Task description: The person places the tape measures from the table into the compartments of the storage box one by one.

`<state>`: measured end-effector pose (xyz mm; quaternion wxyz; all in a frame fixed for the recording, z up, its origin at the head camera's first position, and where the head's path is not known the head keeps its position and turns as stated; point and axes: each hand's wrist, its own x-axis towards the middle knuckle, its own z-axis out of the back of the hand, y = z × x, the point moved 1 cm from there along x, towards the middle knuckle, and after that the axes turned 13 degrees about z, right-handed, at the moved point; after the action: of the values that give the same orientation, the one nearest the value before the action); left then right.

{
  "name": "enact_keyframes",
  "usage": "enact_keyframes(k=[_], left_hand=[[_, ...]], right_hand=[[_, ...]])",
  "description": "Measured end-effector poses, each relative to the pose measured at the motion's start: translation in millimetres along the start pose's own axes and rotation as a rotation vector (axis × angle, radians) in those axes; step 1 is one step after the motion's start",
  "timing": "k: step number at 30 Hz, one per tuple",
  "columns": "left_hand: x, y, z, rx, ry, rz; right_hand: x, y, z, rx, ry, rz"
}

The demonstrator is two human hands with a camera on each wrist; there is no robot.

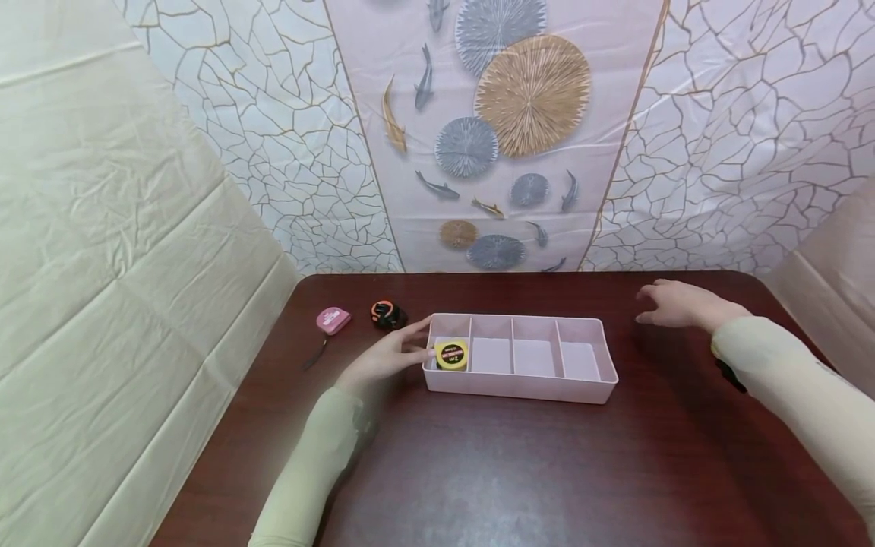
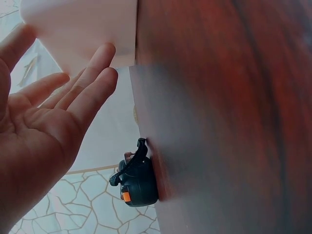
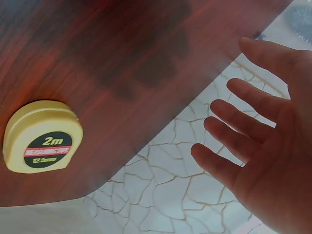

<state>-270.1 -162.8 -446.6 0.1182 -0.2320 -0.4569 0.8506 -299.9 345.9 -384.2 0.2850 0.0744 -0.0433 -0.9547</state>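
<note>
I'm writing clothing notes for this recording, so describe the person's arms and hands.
Both arms wear long, loose, pale cream sleeves: the left sleeve and the right sleeve reach down towards the wrists. The left hand and right hand are bare, with no gloves or rings visible.

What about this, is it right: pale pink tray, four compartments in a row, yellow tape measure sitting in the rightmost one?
Not quite: the compartment is wrong. The head view shows the yellow tape measure in the leftmost compartment of the pale pink tray. Four in a row is correct.
</note>
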Motion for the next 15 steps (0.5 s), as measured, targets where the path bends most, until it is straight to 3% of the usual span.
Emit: enact_keyframes(k=[15], left_hand=[[3.5, 0.7, -2.9, -0.028, 0.035, -0.036]], right_hand=[[-34.3, -36, -5, 0.054, 0.016, -0.072]])
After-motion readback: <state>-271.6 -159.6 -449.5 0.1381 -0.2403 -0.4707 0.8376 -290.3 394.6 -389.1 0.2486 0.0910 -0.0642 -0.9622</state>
